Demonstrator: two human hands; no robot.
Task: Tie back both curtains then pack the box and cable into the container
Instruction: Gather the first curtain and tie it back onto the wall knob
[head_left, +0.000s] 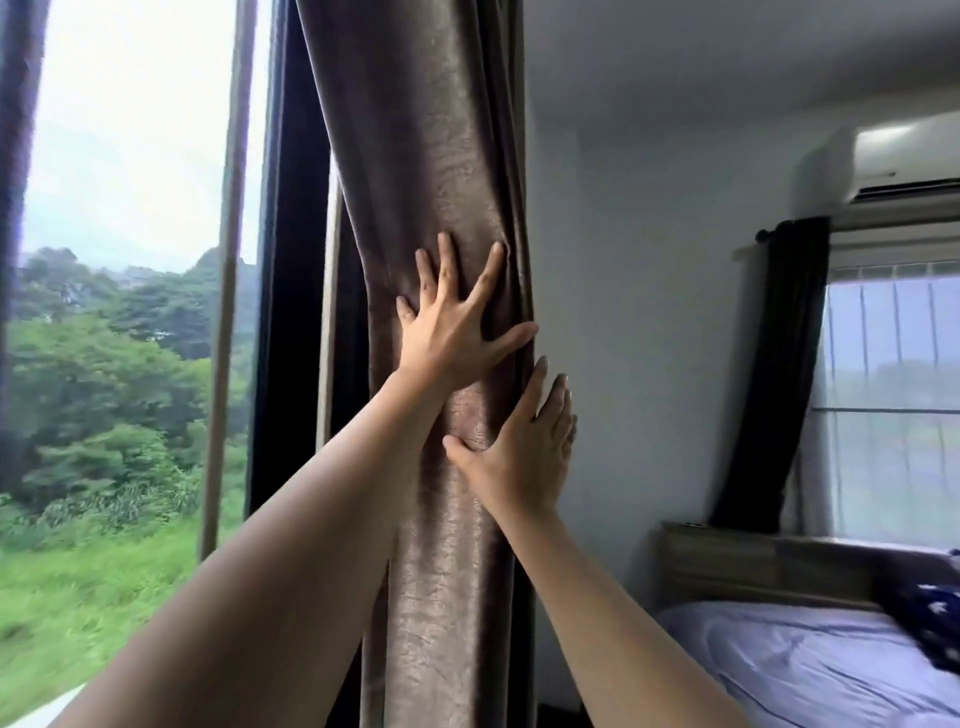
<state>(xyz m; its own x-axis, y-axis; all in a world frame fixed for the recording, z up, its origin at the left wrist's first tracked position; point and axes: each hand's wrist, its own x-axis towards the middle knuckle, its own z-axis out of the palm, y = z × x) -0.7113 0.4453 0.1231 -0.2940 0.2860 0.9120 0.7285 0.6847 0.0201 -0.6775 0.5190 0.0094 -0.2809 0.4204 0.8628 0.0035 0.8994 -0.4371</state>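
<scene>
Your left hand (452, 332) lies flat, fingers spread, on the gathered brown curtain (441, 156), a sheeny, crushed-pile column between window (130, 182) and white wall (649, 312). Your right hand (519, 452), fingers straight, presses its right edge just below. A bed (810, 665) stands at right.

Under the left hand (454, 332) the curtain (431, 130) is thick brown cloth with a soft, velvety sheen and a faintly crinkled surface. Right of the right hand (524, 447) the wall (649, 312) is matt white paint. Farther right, the air conditioner (904, 156) looks like smooth, glossy white plastic, the headboard (753, 566) like grained wood, and the bed sheet (805, 670) like soft, creased lilac cloth.
</scene>
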